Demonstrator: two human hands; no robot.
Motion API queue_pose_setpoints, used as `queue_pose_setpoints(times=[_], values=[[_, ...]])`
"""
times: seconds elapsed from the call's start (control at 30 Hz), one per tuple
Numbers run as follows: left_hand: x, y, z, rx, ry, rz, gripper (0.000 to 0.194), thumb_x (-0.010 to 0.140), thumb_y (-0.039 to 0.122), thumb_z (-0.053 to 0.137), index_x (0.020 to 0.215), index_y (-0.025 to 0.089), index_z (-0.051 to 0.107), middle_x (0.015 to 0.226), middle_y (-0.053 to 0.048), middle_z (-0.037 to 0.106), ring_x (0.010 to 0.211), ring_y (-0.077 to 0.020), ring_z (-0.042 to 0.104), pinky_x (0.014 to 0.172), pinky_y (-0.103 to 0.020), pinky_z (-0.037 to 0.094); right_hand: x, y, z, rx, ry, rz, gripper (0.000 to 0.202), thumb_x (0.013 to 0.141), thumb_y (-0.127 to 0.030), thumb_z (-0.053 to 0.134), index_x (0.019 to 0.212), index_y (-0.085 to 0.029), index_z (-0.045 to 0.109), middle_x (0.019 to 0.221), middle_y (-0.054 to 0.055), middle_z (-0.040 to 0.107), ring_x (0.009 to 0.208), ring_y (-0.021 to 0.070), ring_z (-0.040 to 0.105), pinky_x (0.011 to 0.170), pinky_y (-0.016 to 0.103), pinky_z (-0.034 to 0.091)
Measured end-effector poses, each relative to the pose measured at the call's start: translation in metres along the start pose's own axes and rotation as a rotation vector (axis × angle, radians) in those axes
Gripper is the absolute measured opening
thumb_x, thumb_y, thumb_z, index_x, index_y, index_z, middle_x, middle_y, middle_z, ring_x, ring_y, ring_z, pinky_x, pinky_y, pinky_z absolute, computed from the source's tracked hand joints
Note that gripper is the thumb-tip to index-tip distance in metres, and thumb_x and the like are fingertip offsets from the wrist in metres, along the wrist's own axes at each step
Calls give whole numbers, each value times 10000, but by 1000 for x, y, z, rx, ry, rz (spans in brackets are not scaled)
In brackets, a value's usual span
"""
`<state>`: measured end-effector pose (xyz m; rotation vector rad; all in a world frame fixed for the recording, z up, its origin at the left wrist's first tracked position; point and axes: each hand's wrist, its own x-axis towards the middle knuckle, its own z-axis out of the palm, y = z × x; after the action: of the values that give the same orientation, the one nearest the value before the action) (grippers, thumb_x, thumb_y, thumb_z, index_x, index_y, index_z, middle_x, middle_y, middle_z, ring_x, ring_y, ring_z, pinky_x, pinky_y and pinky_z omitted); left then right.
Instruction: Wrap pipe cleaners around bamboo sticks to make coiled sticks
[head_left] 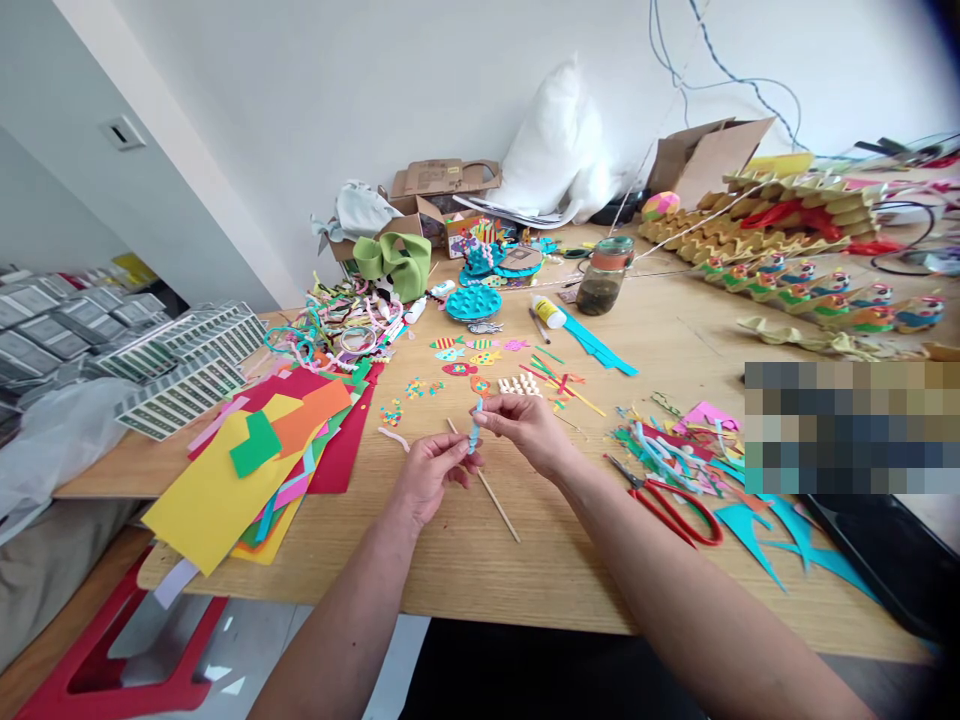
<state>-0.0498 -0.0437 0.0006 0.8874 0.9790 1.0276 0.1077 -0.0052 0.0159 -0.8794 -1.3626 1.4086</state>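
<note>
A short, light blue curled strip (pixel 475 424) is held upright between my two hands, above the front middle of the table. My left hand (pixel 436 470) pinches its lower end, and my right hand (pixel 525 428) grips the upper end between thumb and fingers. Whether it is paper or fuzzy stem, I cannot tell. Beneath the hands a thin wooden stick (pixel 498 507) lies slanted on the tabletop, partly hidden. Just beyond sit small paper fish (pixel 459 369), a group of small cream pieces (pixel 519 384) and tiny coloured paper bits (pixel 391 411).
Red-handled scissors (pixel 679 510) lie right of my right forearm, near colourful scraps (pixel 667 450). Stacked coloured sheets (pixel 225 480) cover the left side. Further back stand a glue bottle (pixel 549 312), a glass jar (pixel 600 280) and a turquoise bumpy piece (pixel 473 304). Egg trays (pixel 795 215) occupy the back right.
</note>
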Motion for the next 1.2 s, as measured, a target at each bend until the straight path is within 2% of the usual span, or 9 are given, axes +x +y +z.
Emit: queue_pose_setpoints(times=[0.13,0.23,0.43,0.7,1.03,1.2], values=[[-1,0,1,5,5,9,349,617,321,741,881,118,637,708,-66,674,576,-118,588,446,-191,428,1,6,-1,22,16,-17,251,622,-368,738,696,-153,632,630,-17,588,574,92,490,557,238,369],[-1,0,2,31,18,13,342,596,323,756,835,120,621,712,-65,679,572,-119,591,442,-191,425,3,10,-1,20,40,-25,248,606,-346,754,687,-153,620,629,-19,579,577,93,487,559,236,366],[-1,0,1,72,-34,-9,318,643,340,719,830,93,648,704,-79,676,577,-116,579,445,-192,422,2,7,-1,15,19,-1,270,622,-396,729,717,-154,660,747,21,642,639,116,523,601,254,395],[-2,0,2,105,-34,-16,362,632,328,724,890,83,658,760,-104,687,609,-130,587,444,-198,428,1,9,-2,-46,50,-8,272,655,-414,702,674,-149,647,569,-25,539,533,83,404,511,237,307],[-2,0,2,155,-23,-42,366,649,362,706,874,76,667,776,-115,690,609,-128,582,418,-188,416,2,7,-3,-87,45,27,331,642,-464,689,626,-136,640,543,-21,503,532,86,377,510,245,287],[-2,-1,3,174,-36,-74,320,615,343,729,773,71,670,709,-103,687,567,-118,574,421,-190,416,3,9,-3,-95,56,51,360,616,-491,695,591,-142,612,539,-23,491,527,87,372,510,248,289]])
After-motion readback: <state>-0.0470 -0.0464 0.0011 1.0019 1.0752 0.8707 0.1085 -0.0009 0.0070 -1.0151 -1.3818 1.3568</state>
